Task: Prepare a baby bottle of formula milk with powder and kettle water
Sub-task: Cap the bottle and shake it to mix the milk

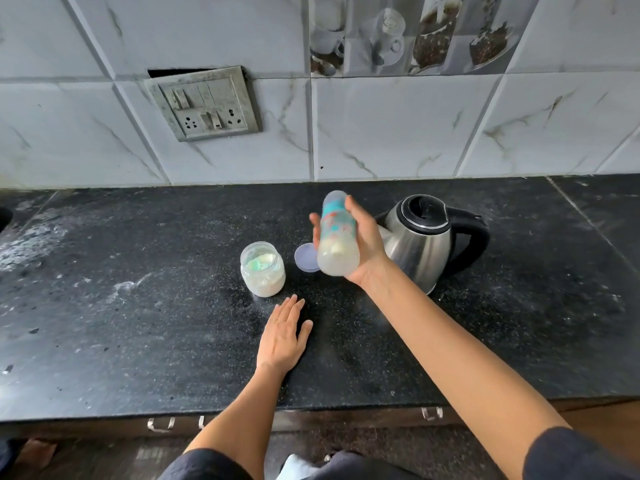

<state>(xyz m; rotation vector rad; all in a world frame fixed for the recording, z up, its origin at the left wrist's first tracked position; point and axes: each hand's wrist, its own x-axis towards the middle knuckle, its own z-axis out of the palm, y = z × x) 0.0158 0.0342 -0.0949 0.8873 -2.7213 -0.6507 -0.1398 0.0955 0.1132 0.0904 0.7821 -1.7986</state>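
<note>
Bearing kettle (420,251), black counter (138,341) below tiles (398,133)

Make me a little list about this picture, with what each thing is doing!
baby bottle: tilted in the air, milky liquid inside
right hand: holds the baby bottle
left hand: flat on the counter, fingers straight
powder jar: open, green scoop inside
lid: on the counter beside the powder jar
kettle: steel, top shut, right of the baby bottle
</note>
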